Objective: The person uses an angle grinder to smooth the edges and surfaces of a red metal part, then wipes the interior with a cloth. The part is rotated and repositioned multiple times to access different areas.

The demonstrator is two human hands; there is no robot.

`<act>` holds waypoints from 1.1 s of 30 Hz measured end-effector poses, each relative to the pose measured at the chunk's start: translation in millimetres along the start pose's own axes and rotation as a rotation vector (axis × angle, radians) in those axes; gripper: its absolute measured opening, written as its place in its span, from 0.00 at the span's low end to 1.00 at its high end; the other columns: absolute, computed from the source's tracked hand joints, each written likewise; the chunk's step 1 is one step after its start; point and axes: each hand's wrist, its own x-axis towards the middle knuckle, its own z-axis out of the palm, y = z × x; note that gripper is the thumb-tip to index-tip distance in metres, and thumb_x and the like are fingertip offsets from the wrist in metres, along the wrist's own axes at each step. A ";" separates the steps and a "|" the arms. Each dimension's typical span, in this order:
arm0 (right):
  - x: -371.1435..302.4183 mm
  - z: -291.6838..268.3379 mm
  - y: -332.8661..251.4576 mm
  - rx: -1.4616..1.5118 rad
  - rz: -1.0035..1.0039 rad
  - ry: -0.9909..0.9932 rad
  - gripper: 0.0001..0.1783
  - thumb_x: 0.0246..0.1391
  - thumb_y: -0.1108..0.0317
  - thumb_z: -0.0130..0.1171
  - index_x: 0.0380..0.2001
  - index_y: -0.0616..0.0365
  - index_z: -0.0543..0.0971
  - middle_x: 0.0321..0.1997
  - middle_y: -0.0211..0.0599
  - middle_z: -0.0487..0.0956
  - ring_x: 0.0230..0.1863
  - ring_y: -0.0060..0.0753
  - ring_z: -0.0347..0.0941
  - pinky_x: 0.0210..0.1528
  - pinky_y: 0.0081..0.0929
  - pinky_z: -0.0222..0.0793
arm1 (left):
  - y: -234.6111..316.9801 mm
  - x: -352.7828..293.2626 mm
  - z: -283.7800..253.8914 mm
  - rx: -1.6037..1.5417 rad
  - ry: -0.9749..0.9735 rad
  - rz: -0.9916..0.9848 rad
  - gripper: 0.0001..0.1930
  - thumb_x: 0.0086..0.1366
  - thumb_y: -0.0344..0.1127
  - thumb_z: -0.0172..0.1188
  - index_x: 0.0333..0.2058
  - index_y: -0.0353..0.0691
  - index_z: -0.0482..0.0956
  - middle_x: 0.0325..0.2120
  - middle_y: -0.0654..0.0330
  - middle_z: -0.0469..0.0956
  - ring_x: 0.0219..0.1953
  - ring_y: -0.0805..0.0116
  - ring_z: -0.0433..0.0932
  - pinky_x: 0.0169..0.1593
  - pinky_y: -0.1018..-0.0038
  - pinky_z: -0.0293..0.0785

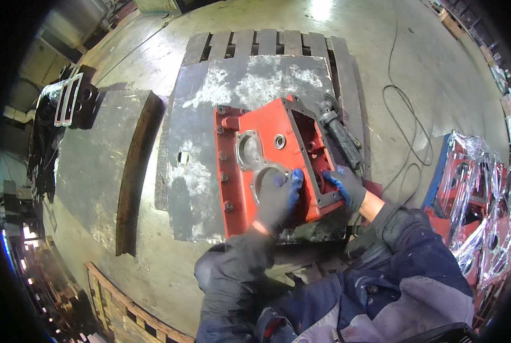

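A red cast metal housing (272, 123) with round bored holes lies on a worn dark board (198, 148). My left hand (279, 197), in a dark glove with blue fingertips, is against its near side beside the lower bore. Motion blurs this hand, and its fingers are partly hidden. On the right, my right hand (348, 186) wears the same kind of glove. Its fingers hook over the grey flange of the housing's rectangular opening and reach inside. An angle grinder (342, 137) lies on the board just right of the housing.
The board rests on a slatted wooden pallet (244, 43). A second thick board (104, 154) stands to the left, with dark metal parts (69, 103) beyond it. Plastic-wrapped red castings (475, 200) sit at the right. A cable (407, 103) loops across the floor.
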 end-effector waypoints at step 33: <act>-60.4 2.6 -71.5 -0.172 -0.280 -0.075 0.16 0.72 0.66 0.60 0.54 0.66 0.79 0.49 0.30 0.83 0.47 0.16 0.74 0.51 0.22 0.72 | 11.5 -25.3 -67.2 0.025 -0.151 -0.274 0.20 0.81 0.39 0.48 0.64 0.40 0.78 0.56 0.63 0.81 0.52 0.71 0.78 0.55 0.72 0.74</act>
